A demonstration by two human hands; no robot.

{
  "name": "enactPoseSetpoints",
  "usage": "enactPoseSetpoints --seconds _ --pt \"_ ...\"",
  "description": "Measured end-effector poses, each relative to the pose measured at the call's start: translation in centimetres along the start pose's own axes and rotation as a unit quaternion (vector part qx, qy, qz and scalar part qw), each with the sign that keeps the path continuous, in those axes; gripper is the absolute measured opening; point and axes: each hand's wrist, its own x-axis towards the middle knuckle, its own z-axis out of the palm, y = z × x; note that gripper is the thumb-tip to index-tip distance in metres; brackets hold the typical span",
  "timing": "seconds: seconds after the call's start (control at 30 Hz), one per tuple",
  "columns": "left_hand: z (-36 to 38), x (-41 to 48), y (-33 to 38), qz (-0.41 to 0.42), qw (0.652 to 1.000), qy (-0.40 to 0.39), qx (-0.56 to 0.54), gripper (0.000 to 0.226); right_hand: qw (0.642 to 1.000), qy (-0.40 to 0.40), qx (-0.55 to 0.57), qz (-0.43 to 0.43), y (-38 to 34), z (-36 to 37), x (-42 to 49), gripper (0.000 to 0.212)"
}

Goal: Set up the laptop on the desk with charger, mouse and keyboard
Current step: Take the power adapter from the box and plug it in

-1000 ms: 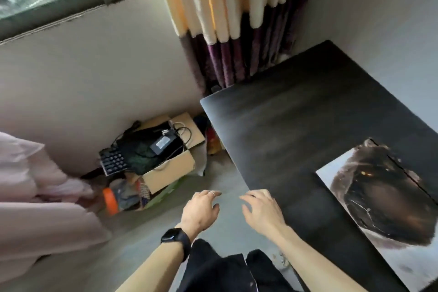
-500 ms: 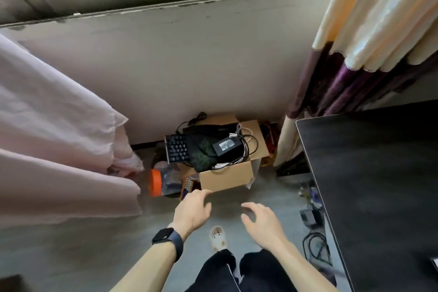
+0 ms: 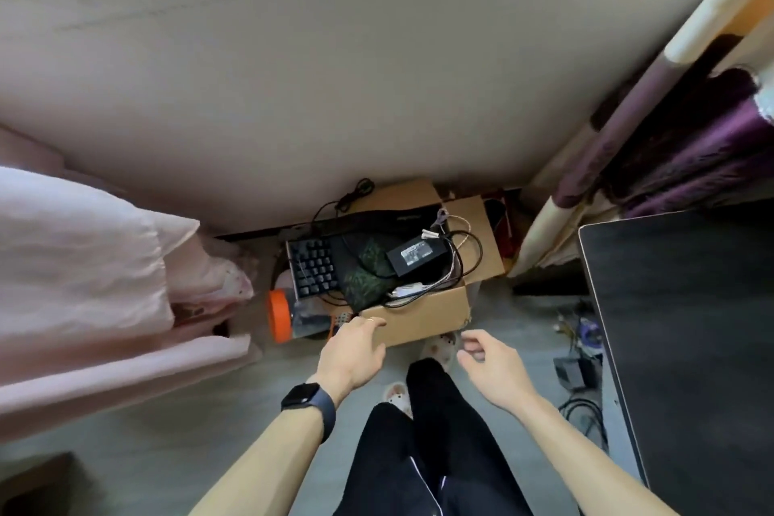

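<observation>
A cardboard box (image 3: 423, 316) stands on the floor against the wall. In it lie a black keyboard (image 3: 314, 268), a black charger brick (image 3: 416, 255) with tangled cables, and a dark flat laptop (image 3: 389, 219) at the back. My left hand (image 3: 354, 352), with a dark watch on the wrist, reaches down with fingers apart, its fingertips at the box's near left corner. My right hand (image 3: 494, 367) hovers open just right of the box's front, holding nothing. The black desk (image 3: 687, 339) fills the right edge. No mouse is visible.
A pink bedsheet (image 3: 83, 264) hangs at the left. An orange-capped container (image 3: 281, 316) lies left of the box. Curtains (image 3: 653, 147) hang at the upper right. Cables and a small device (image 3: 576, 373) lie on the floor beside the desk. My legs and slippers are below.
The view has turned from the desk towards the box and come closer. Both hands have moved forward and down, the left one reaching the box's near corner.
</observation>
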Motion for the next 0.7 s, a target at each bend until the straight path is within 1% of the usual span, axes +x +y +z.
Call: enactPoseSetpoints --seconds 0.13,0.27,0.37,0.43,0.53,0.63,0.7 --pt "-2.4 5.3 0.5 -0.001 0.999 0.004 0.032 0.055 0.999 -0.024 -0.003 0.032 -1.2 -2.0 5.0 0.044" --pt "-3.6 9.7 1.3 0.007 0.999 0.008 0.047 0.057 0.997 -0.028 0.013 0.064 -1.2 -2.7 9.2 0.049" --pt "-3.5 14.9 1.5 0.026 0.997 0.001 0.069 0.061 0.992 -0.012 0.079 0.102 -0.3 -2.0 13.6 0.053" --pt "-3.4 18.3 1.6 0.036 0.996 0.005 0.080 0.068 0.978 0.011 0.157 0.139 0.3 -0.9 16.3 0.058" --pt "-2.4 23.9 1.8 0.062 0.991 0.029 0.113 0.088 0.934 0.033 0.291 0.204 0.6 1.4 19.7 0.066" --pt "-0.6 28.9 2.0 0.096 0.980 0.034 0.169 0.117 0.913 0.052 0.344 0.213 0.8 3.6 22.8 0.077" --pt "1.1 31.3 1.8 0.113 0.969 0.025 0.219 0.130 0.898 0.072 0.373 0.222 1.1 4.8 24.8 0.077"
